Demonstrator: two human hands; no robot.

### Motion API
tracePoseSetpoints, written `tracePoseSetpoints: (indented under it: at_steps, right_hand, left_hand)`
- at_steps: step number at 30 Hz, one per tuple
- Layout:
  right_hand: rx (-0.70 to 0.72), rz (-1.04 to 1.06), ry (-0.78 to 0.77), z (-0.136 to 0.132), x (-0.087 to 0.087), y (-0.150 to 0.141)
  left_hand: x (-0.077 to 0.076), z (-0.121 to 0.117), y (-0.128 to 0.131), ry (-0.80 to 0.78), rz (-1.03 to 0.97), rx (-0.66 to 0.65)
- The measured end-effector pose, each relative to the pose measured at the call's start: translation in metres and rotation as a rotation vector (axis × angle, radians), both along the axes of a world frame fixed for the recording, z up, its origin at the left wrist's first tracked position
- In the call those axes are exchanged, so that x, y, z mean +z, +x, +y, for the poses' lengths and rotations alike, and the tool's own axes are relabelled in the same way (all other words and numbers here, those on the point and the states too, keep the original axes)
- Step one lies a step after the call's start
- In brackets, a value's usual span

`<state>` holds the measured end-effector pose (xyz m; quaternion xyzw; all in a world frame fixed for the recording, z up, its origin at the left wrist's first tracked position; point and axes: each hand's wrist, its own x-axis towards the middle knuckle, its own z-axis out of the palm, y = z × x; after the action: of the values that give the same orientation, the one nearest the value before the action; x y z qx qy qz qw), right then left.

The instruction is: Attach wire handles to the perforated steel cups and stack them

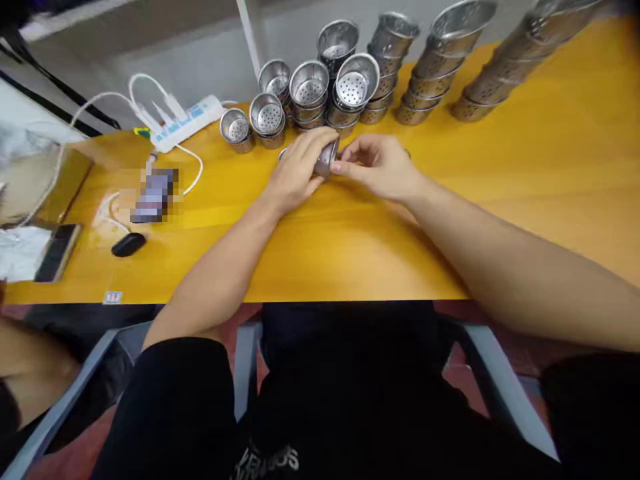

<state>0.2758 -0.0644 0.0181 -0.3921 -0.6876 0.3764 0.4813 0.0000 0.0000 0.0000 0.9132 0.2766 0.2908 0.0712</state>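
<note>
My left hand (300,163) is wrapped over a small metal cup (326,159), which lies tilted on its side just above the table. My right hand (383,163) is closed in a pinch at the cup's right edge, thumb tip touching it. Whatever sits between those right fingertips is too small to make out. A bit of shiny metal (282,155) peeks out left of my left hand, mostly hidden. Just behind both hands stand perforated metal cups (267,115), nested in stacks.
Taller cup stacks (430,77) lean toward the back right. At left are a white power strip (193,122) with cables, a blurred phone (154,195), a black oval object (129,245) and a dark flat device (57,252). Another person's arm (35,360) shows at lower left.
</note>
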Motion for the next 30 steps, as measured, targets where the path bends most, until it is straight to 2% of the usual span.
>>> tracePoseSetpoints:
  at_steps: [12,20,24,30]
  right_hand:
    - [-0.056,-0.116,-0.013,-0.007,0.007,0.000]
    - [-0.050,-0.185,-0.067,-0.012,0.015,0.006]
    - [-0.035,-0.174,-0.044,-0.012,0.018,0.006]
    - [-0.067,-0.232,-0.049,-0.010,0.017,0.006]
  left_hand:
    - [0.015,-0.015,0.004,-0.093,-0.036,0.043]
    - [0.014,-0.014,0.004,-0.080,-0.035,0.023]
    - [0.013,-0.013,0.003,-0.072,-0.056,0.015]
    - [0.007,-0.006,0.002,-0.065,-0.064,-0.007]
